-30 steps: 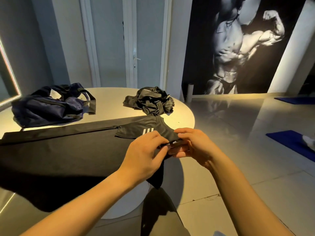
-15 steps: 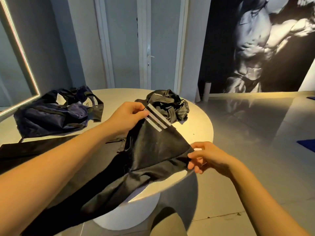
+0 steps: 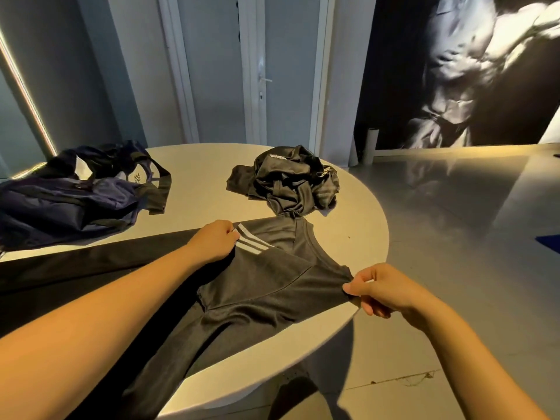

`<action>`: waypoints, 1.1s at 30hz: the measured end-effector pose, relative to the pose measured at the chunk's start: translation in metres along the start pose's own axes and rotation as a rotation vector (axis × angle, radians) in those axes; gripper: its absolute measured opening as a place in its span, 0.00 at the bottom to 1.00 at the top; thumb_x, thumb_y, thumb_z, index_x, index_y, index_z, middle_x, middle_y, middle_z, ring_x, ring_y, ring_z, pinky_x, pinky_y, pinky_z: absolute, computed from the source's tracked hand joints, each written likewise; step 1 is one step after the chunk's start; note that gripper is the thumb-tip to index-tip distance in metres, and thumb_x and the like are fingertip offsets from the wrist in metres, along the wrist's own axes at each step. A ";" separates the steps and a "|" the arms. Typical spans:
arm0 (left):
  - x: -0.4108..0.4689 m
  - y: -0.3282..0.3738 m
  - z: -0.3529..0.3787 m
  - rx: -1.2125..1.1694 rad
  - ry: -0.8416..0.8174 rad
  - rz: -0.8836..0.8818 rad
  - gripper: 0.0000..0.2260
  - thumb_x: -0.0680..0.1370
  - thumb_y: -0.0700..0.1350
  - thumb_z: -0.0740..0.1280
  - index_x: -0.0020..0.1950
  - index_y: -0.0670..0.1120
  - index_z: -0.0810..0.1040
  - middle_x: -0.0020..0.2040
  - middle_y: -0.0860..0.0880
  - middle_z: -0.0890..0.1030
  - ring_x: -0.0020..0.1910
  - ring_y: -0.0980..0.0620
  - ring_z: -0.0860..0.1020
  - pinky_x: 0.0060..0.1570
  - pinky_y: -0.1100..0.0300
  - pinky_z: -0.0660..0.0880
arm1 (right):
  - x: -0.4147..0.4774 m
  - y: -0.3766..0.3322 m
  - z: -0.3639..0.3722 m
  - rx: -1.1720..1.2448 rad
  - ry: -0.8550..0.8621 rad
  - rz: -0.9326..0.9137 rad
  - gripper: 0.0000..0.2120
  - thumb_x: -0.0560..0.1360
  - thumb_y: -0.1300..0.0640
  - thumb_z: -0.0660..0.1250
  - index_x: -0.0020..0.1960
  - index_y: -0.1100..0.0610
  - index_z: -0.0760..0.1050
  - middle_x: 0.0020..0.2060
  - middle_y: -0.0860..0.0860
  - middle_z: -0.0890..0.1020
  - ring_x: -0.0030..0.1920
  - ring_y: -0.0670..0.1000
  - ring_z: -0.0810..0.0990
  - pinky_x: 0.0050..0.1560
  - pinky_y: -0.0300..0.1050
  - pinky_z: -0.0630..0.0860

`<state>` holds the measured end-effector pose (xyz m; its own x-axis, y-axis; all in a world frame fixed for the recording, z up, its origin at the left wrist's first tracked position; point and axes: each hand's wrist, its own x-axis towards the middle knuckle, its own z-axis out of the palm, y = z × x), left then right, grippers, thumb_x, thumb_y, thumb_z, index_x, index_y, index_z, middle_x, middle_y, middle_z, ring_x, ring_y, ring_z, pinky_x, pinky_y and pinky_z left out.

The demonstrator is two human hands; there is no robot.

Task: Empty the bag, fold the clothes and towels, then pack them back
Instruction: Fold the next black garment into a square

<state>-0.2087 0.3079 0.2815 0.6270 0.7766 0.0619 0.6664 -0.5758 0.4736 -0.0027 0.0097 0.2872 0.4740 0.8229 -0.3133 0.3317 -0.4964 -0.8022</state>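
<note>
A black shirt (image 3: 272, 286) with white shoulder stripes lies spread across the round white table (image 3: 372, 237), neck toward the far right. My left hand (image 3: 216, 242) pinches its far shoulder beside the stripes. My right hand (image 3: 381, 291) pinches the near shoulder at the table's right edge, so the cloth is stretched flat between them. A crumpled pile of black clothes (image 3: 288, 181) sits just beyond the collar. The dark blue bag (image 3: 69, 198) slumps at the far left of the table, its straps loose.
Part of the shirt hangs over the table's near edge. A closed white door (image 3: 285, 71) and a lit mirror edge (image 3: 27, 95) stand behind the table. Glossy grey floor (image 3: 454, 222) stretches to the right, with a blue mat corner at the far right.
The shirt's shoulder was raised in my left hand half a second ago; now both hands have laid it down flat on the table and pulled the shoulders apart.
</note>
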 end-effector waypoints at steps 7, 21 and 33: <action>-0.017 0.002 0.019 0.228 0.182 0.182 0.11 0.86 0.51 0.55 0.54 0.45 0.72 0.43 0.43 0.80 0.39 0.41 0.76 0.41 0.46 0.74 | 0.000 0.003 0.000 0.066 0.042 0.069 0.18 0.82 0.51 0.65 0.40 0.62 0.78 0.29 0.57 0.80 0.25 0.48 0.71 0.28 0.38 0.69; -0.024 0.003 0.031 0.346 0.293 0.181 0.14 0.86 0.54 0.56 0.58 0.45 0.73 0.42 0.44 0.81 0.36 0.45 0.70 0.37 0.52 0.66 | -0.002 -0.003 0.008 -0.003 0.123 0.131 0.15 0.84 0.54 0.63 0.44 0.64 0.77 0.30 0.58 0.83 0.23 0.48 0.74 0.26 0.37 0.69; -0.021 0.007 0.027 0.449 0.238 0.223 0.14 0.85 0.55 0.58 0.57 0.45 0.72 0.47 0.43 0.81 0.40 0.43 0.74 0.39 0.53 0.67 | 0.001 -0.002 0.013 -0.048 0.213 0.144 0.14 0.83 0.57 0.64 0.42 0.64 0.77 0.28 0.57 0.83 0.23 0.48 0.76 0.27 0.38 0.72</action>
<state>-0.2066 0.2803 0.2599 0.6990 0.6294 0.3394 0.6668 -0.7452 0.0085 -0.0131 0.0152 0.2814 0.6786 0.6684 -0.3044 0.2841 -0.6211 -0.7304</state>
